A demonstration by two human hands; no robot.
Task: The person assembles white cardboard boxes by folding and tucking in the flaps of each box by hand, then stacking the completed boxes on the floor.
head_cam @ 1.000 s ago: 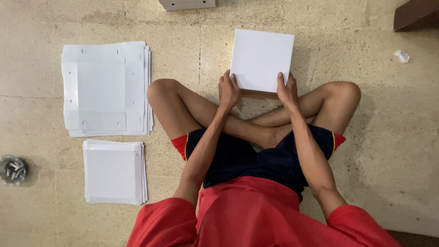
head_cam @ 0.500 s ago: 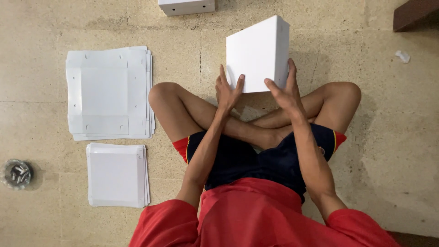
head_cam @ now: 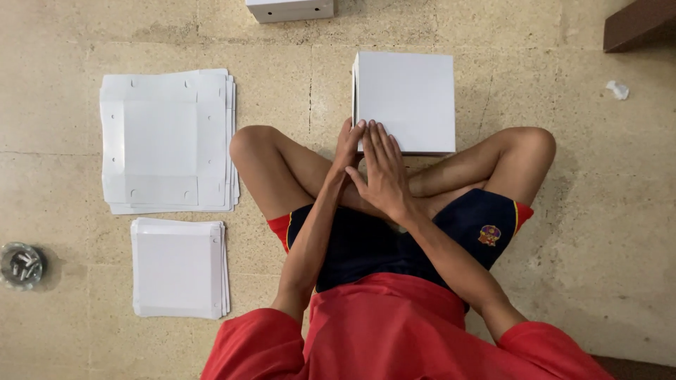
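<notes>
While the person sits cross-legged on the stone floor (head_cam: 598,232) in a red shirt and dark shorts, both forearms reach forward over the crossed shins. Nearest the body, the right hand (head_cam: 384,176) lies flat with fingers spread and extended, its fingertips resting on the near edge of the white box (head_cam: 408,98); the palm is down and nothing is gripped. Just beside it, partly tucked under the right hand, the left hand (head_cam: 346,151) also has straight fingers, whose tips touch the near left corner of the same box. Neither hand is clenched or grasping; both press or rest lightly on the box lid. That box, square and closed, sits flat on the floor directly ahead of the knees, between them, its near side touching the shins or close to them. To the person's left, near the hip, lies a small stack of square white sheets (head_cam: 177,269), and farther out on that side sits a larger stack of flat, unfolded box blanks (head_cam: 165,141) with notched edges and fold lines. At the left border is a small round metal dish (head_cam: 21,265) holding small bits. Farther ahead, part of another white box (head_cam: 290,10) shows at the top edge, a crumpled scrap of paper (head_cam: 617,89) lies to the right, and a dark wooden piece (head_cam: 637,24) fills the top right corner.
</notes>
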